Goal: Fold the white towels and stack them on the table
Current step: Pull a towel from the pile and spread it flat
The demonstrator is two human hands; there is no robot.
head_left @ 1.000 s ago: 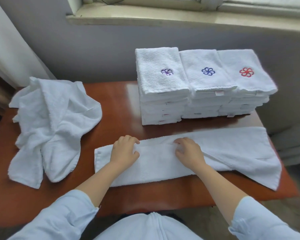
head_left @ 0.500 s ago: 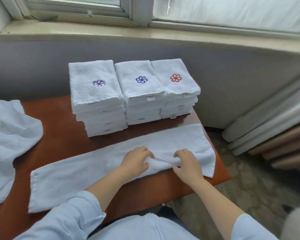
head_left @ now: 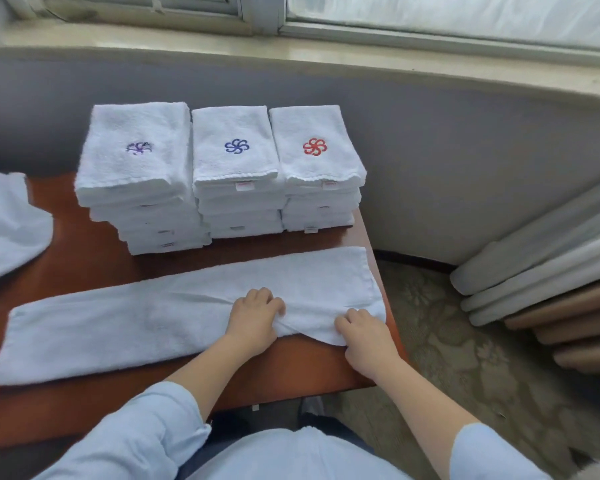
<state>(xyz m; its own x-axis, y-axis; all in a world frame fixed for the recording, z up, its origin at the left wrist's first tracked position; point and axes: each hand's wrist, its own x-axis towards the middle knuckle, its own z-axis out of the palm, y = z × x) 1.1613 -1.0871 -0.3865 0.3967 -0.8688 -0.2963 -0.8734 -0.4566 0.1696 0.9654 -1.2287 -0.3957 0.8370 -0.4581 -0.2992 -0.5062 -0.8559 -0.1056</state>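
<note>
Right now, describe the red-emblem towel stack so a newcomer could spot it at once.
Start at the brown table below the window sill. Beyond the long towel, three stacks of folded white towels stand side by side along the far edge; take the right stack. Its top towel bears a red pinwheel emblem, where the middle stack shows blue and the left stack purple.

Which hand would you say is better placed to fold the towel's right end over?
Probably the right hand: it grips the long towel near its right end; the left hand holds it nearer the middle.
</note>
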